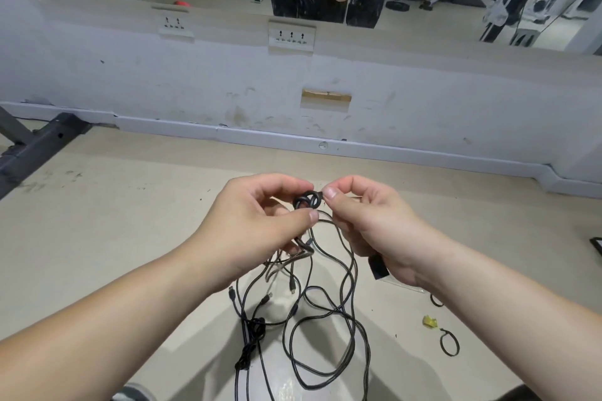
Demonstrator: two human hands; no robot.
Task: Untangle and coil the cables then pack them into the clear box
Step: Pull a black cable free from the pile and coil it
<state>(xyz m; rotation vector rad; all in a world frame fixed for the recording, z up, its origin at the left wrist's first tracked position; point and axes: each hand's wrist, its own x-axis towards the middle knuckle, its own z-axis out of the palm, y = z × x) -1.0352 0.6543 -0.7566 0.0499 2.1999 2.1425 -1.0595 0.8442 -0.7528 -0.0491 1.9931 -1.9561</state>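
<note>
Head view: both hands are raised over the floor [114, 221], fingertips almost meeting, with one small knot between them.
Left hand [257, 225]: thumb and forefinger are curled and pinch the left side of the knot; the other fingers are bent behind it.
Right hand [374, 231]: thumb and forefinger pinch the right edge of the knot; wrist is bent down, palm toward the left hand.
Knot [308, 200]: a tight black ring of cable that touches the fingertips of both hands, so no hand is nearer than the other.
Key relation: the strands leave the knot downward and toward the person, long axis nearly vertical. In my judgement the loosening must therefore go sideways, the hands pulling apart.
Cables [325, 319]: they hang from the hands in loose crossed loops, down to the near edge of the floor, between the forearms.
Second knot [249, 352]: a tangle low on the left strands, well apart from the hands.
Box: I cannot surely find it; a pale glossy shape [280, 378] under the cables may be it.
Ties [449, 342]: black loops on the floor at the right, beside a yellow piece [430, 322].
</note>
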